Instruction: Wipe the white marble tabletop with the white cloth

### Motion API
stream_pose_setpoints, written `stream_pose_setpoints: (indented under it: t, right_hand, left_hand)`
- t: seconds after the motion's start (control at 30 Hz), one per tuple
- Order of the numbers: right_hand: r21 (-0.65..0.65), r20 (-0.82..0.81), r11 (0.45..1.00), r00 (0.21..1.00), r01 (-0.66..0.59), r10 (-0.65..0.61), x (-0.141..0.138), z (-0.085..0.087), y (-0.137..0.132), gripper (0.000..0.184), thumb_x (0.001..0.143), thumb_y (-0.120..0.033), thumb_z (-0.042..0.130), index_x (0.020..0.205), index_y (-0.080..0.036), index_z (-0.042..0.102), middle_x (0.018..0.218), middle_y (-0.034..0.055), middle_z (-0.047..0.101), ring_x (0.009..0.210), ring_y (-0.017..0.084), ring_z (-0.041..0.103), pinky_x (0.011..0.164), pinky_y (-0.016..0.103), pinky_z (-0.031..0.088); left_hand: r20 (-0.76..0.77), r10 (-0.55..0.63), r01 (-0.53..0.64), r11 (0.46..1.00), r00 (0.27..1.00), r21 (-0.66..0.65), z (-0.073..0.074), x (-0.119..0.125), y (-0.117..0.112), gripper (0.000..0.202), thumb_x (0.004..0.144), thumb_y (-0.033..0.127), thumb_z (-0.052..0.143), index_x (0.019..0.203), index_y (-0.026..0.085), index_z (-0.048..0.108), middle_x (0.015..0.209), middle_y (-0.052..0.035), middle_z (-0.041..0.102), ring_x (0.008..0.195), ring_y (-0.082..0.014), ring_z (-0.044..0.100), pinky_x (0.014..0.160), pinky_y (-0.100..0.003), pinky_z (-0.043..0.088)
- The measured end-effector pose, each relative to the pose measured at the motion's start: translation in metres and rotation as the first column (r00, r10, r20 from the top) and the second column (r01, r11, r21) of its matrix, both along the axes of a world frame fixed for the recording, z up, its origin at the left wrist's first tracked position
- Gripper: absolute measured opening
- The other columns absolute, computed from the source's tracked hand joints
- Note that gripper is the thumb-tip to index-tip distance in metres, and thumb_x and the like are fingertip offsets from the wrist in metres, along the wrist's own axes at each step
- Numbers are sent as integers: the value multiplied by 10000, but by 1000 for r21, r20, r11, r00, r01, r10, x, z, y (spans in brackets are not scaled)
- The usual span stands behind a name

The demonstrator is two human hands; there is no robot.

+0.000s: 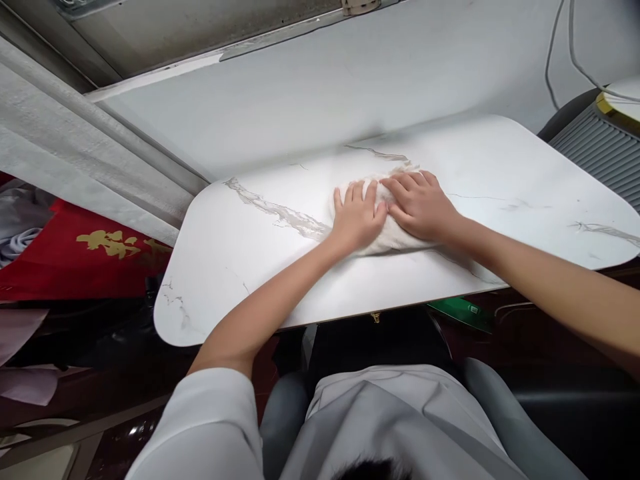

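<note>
A cream, fluffy bundle of soft cloth lies on the white marble-patterned table, right of its middle. My left hand rests flat on the bundle's left part, fingers spread and pointing away from me. On its upper right part lies my right hand, palm down, with the fingers stretched over the fabric. The two thumbs nearly meet at the centre. Both palms cover much of the bundle, so its full shape is hidden.
A pale wall borders the table's far edge. Grey-white curtain fabric hangs at left, near a red bag with gold characters. A ribbed grey appliance and cables are at right. Below the near edge is a green item.
</note>
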State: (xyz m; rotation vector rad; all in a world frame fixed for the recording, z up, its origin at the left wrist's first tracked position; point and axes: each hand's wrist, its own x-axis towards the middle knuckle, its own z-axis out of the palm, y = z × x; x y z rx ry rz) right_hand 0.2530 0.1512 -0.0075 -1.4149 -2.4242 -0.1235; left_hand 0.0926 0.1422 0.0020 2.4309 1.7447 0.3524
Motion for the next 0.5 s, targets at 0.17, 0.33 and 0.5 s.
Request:
stream_pose_setpoints:
  t: [0.17,0.33,0.5]
  right_hand:
    - [-31,9,998,999,53,-53,1,-2,63,508,965,-329,289,1396,-130,468,1390,178,513,1277,347,433,1073,536,274]
    - [-72,-31,992,994,99,-102,0,-2,110,503,958,-325,309,1396,-149,481,1426,150,498,1310,332,421,1096,518,273]
    - [-43,-108,991,985,130,-134,2,-10,143,513,965,-371,255,1375,-208,517,1402,124,530,1302,339,437,1098,541,272]
  left_hand:
    - [35,14,-15,1000,999,15,-1,3,63,522,1023,336,290,1517,184,367,1568,-99,397,1490,-233,289,1242,-512,134]
    - [53,54,-55,998,997,32,-1,7,108,484,1019,324,301,1487,257,400,1556,-57,421,1478,-192,312,1246,-454,135]
    - [69,82,-85,995,994,46,-2,10,136,455,1017,315,315,1450,253,440,1501,-69,482,1450,-206,363,1243,-434,142]
